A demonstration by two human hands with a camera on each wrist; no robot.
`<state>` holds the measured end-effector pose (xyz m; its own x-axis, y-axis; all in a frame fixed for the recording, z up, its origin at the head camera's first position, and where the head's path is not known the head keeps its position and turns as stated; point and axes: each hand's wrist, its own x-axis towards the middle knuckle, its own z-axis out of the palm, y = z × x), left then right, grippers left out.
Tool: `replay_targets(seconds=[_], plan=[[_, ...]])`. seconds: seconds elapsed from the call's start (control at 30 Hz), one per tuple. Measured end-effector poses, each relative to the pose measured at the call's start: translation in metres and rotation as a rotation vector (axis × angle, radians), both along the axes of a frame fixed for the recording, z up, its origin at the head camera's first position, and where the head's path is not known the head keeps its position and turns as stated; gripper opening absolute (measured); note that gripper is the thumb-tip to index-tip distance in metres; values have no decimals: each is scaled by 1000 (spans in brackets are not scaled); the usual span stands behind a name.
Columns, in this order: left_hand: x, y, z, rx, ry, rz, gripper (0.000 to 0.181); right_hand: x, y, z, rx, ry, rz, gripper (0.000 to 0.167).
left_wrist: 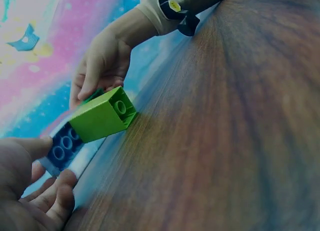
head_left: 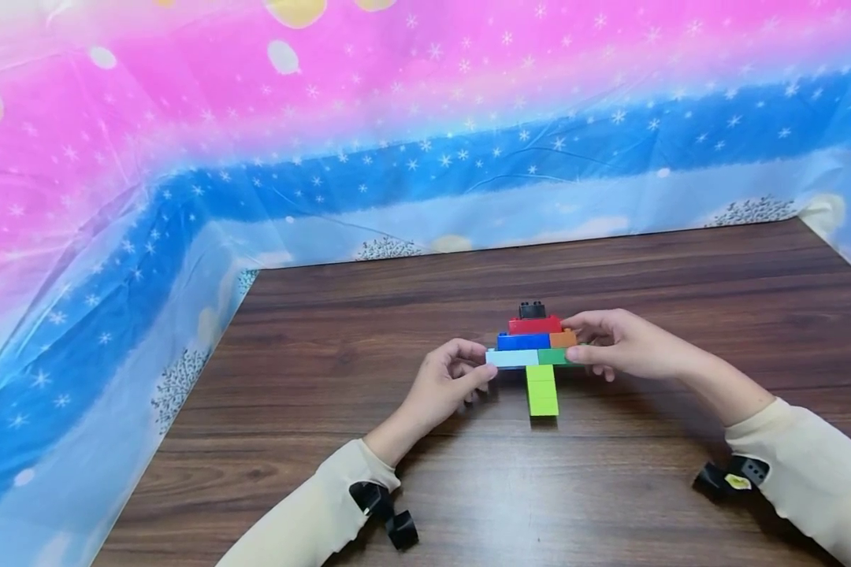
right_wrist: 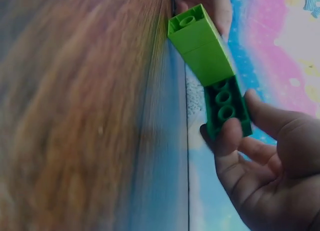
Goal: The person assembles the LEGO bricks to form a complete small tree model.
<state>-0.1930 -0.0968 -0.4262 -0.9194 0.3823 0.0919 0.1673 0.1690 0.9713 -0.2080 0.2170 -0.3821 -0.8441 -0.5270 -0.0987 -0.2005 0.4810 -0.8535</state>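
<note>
A tree-shaped stack of toy building bricks (head_left: 518, 341) is held up between both hands at the middle right of the head view. A black brick (head_left: 532, 312) tops it, over a red brick (head_left: 535, 325), then blue and orange ones. Below these come a light blue brick (head_left: 512, 358) and a green brick (right_wrist: 227, 108), with a lime green trunk (head_left: 542, 390) hanging under them. My left hand (head_left: 440, 374) pinches the light blue end between thumb and fingers. On the other side my right hand (head_left: 631, 346) grips the green end. Hollow undersides show in both wrist views.
A dark wood-grain table (head_left: 291, 394) lies beneath the bricks. Behind it and along its left side hangs a pink and blue cloth (head_left: 369, 94) with snowflake prints. Black devices (head_left: 383, 508) are worn at both cream sleeve cuffs.
</note>
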Motion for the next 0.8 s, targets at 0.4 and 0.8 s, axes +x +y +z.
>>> replay_targets(seconds=[0.4, 0.8], plan=[[-4, 2, 2, -10, -64, -15, 26, -2, -1, -9, -2, -77, -28, 57], [-1, -1, 8, -68, -97, -9, 32, -2, 8, -2, 96, 31, 54, 64]])
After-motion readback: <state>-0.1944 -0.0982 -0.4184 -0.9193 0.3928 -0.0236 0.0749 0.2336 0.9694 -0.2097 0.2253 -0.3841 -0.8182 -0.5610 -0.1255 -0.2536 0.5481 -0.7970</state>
